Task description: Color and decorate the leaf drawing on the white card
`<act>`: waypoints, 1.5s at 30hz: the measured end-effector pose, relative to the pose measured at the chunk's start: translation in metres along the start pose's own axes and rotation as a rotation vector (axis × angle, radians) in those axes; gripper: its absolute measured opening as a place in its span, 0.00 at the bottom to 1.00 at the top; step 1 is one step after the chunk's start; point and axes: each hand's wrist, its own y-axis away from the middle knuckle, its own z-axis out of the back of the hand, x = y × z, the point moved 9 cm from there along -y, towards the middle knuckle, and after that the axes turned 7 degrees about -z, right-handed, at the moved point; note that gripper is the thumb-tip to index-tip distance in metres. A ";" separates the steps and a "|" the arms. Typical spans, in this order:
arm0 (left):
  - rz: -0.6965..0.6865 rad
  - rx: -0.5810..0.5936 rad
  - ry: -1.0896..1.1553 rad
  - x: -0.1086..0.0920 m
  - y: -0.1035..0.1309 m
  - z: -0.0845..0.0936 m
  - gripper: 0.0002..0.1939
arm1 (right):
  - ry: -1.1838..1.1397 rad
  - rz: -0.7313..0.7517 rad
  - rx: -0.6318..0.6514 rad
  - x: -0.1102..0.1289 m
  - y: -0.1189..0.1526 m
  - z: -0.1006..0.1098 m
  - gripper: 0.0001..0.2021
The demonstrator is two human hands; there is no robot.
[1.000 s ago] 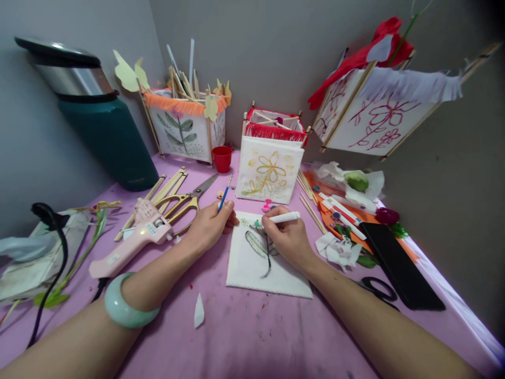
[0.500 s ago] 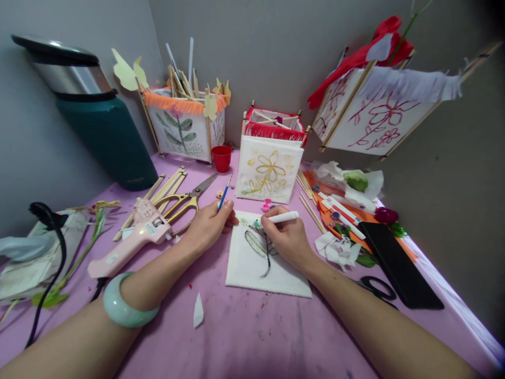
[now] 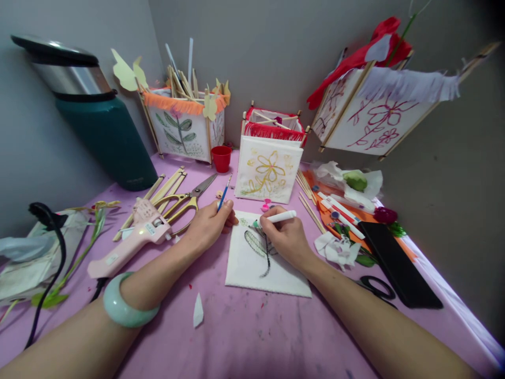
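A white square panel lies flat on the purple tabletop, with a dark leafy stem and small green marks drawn on it. My right hand is closed round a white marker with a green tip end, held low over the panel's upper part. The hand covers the right side of the drawing. My left hand rests at the panel's upper left edge and grips a thin blue paintbrush, bristles pointing up. Just beyond the panel is a small pink paint pot.
Left of my hands lie gold-handled scissors, a pink glue gun and wooden sticks. Behind stand decorated lanterns, a red cup and a teal bottle. A black phone and paper scraps lie right.
The marker in my right hand has tilted and shifted very slightly left. My left hand and the brush look unmoved.
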 end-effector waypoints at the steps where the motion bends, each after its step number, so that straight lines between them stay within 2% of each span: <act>1: 0.005 0.000 0.004 0.000 0.000 0.000 0.24 | 0.001 0.001 -0.003 0.000 0.000 0.000 0.07; 20: 0.013 0.011 -0.005 -0.001 0.000 0.000 0.24 | -0.056 -0.012 -0.053 -0.007 0.000 0.004 0.06; 34: 0.021 0.013 0.004 0.000 -0.001 -0.001 0.24 | 0.018 0.034 -0.069 0.002 0.001 0.004 0.06; 40: 0.023 0.019 0.006 -0.001 -0.001 -0.001 0.24 | -0.069 0.019 -0.137 -0.002 0.003 0.012 0.05; 45: 0.031 0.017 -0.007 -0.001 0.000 -0.001 0.23 | -0.074 0.016 -0.117 -0.004 0.002 0.009 0.06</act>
